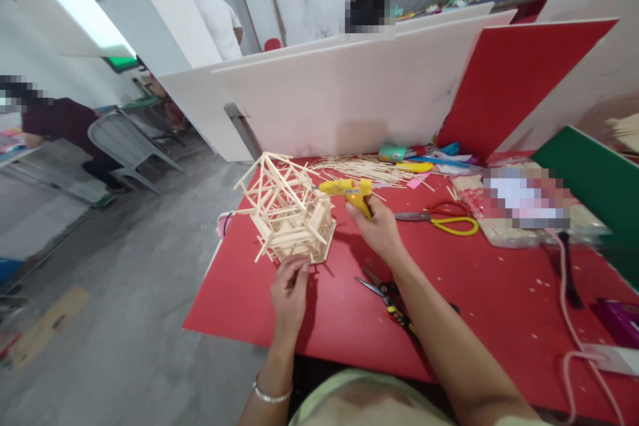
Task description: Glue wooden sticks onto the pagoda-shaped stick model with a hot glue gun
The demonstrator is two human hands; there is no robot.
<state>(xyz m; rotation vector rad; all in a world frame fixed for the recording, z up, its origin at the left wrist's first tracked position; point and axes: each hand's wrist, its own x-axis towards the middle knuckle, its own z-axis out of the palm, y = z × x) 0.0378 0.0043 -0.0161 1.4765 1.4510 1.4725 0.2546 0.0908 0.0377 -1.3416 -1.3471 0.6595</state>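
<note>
A small openwork house model made of thin wooden sticks stands on the red tabletop, its pitched roof frame rising at the back left. My right hand is closed around a yellow hot glue gun, whose nozzle points left at the model's right side. Low at the model's front edge is my left hand, fingers bent and pinched together against the base. Whatever those fingertips hold, if anything, is too small to make out. Black-handled pliers lie under my right forearm.
Loose sticks are heaped behind the model. Scissors with red and yellow handles lie right of the glue gun, near bagged sticks. A pink cord runs down the right side. White boards stand along the back. People are beyond.
</note>
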